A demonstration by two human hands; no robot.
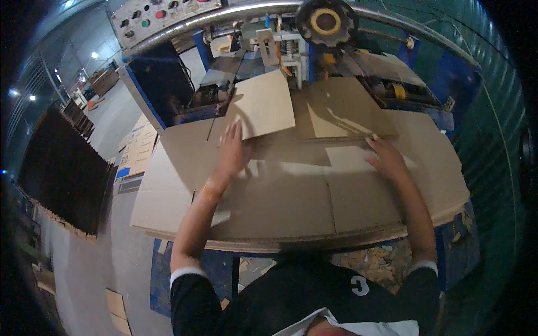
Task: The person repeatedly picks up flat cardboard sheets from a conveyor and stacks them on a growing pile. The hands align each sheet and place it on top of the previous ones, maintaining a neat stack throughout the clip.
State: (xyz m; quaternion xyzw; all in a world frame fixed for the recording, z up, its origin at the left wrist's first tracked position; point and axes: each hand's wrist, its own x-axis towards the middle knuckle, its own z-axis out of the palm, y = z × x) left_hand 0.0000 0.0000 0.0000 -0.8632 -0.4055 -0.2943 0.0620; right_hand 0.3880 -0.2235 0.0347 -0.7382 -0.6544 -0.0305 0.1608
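My left hand (232, 150) has its fingers stretched out against the near left corner of a light brown cardboard panel (266, 103). That panel sits askew under the front of the machine. Over to the right, my right hand (388, 159) is spread, its fingertips at the near edge of a darker cardboard panel (339, 112). The thumb stands apart from the fingers. Beneath both hands lies a stack of wide cardboard sheets (280, 196), creased and slotted, with shadows across the top sheet. The undersides of both panels are hidden.
A blue-framed machine (151, 84) spans the far side, with a black wheel (326, 22), a metal bar and a button panel (162, 15). Cardboard stacks (64, 171) stand at the left. Cardboard scraps (372, 269) lie below the sheets. A green corrugated wall (493, 185) rises at the right.
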